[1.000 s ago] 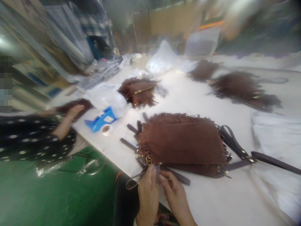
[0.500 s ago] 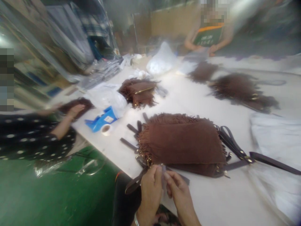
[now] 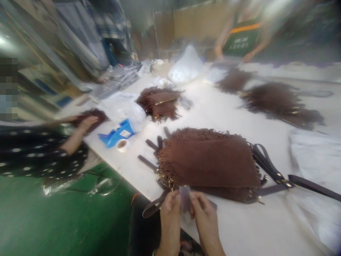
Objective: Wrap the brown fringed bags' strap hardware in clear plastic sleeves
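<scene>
A stack of brown fringed suede bags [image 3: 210, 163] lies on the white table [image 3: 226, 227] right in front of me, dark straps [image 3: 269, 169] trailing from both ends. At the table's near edge my left hand [image 3: 169, 217] and my right hand [image 3: 204, 215] pinch a small greyish strip [image 3: 184, 197] between their fingertips. The strip stands upright just below the bags' gold ring hardware [image 3: 170, 184]. A dark strap loop [image 3: 153, 208] hangs off the edge beside my left hand.
A person in a dotted black sleeve [image 3: 39, 156] at the left rests a hand on another brown bag [image 3: 89, 117]. More fringed bags [image 3: 158, 103] [image 3: 277, 103], a blue packet [image 3: 117, 133], a tape roll [image 3: 122, 145] and white plastic bags [image 3: 186, 67] lie around. Another person [image 3: 239, 35] works at the far side.
My hands have lifted off the bag's strap end and now hold the small strip upright between them. The view shifted slightly right.
</scene>
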The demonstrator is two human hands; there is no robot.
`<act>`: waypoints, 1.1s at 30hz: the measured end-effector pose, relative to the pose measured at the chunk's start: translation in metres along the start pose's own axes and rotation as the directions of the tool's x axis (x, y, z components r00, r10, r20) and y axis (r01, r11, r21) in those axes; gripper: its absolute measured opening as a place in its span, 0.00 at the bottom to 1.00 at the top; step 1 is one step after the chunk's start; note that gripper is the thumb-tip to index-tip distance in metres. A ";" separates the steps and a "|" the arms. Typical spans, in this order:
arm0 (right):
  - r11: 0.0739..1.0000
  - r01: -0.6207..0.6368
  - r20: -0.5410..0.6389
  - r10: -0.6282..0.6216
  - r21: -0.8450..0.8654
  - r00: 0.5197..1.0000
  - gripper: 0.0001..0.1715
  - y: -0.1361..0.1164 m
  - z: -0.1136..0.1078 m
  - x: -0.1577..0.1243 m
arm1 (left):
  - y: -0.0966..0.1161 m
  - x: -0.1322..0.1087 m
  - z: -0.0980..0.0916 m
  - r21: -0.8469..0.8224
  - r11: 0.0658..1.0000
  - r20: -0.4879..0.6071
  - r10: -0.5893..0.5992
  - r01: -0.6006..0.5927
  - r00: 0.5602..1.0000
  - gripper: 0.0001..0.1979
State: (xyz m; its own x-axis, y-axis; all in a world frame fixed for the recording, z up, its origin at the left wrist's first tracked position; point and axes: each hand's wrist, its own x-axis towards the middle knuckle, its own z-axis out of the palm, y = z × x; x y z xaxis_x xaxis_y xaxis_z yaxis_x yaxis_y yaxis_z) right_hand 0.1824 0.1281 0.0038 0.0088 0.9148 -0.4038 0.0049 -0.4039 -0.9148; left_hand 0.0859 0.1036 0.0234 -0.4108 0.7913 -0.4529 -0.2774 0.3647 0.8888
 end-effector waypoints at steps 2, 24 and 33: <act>1.000 0.005 0.004 -0.005 0.001 1.000 0.23 0.001 0.001 0.000 | -0.001 0.001 0.002 -0.010 1.000 -0.001 -0.004 0.004 1.000 0.22; 0.994 0.099 0.057 -0.096 -0.047 0.994 0.22 -0.008 -0.004 0.003 | -0.006 0.010 0.014 -0.063 0.998 -0.139 0.008 -0.017 0.990 0.22; 0.931 0.243 0.091 -0.226 -0.274 0.970 0.19 -0.007 -0.007 -0.001 | 0.001 0.011 0.024 -0.123 0.992 -0.185 -0.009 -0.014 0.983 0.18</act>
State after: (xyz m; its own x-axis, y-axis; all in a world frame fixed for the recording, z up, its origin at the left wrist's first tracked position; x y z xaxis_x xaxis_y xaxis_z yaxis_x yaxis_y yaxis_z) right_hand 0.1889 0.1300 0.0112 -0.0839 0.9790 -0.1858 0.2805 -0.1557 -0.9471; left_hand 0.1015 0.1246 0.0208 -0.5616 0.6835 -0.4663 -0.3766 0.2906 0.8796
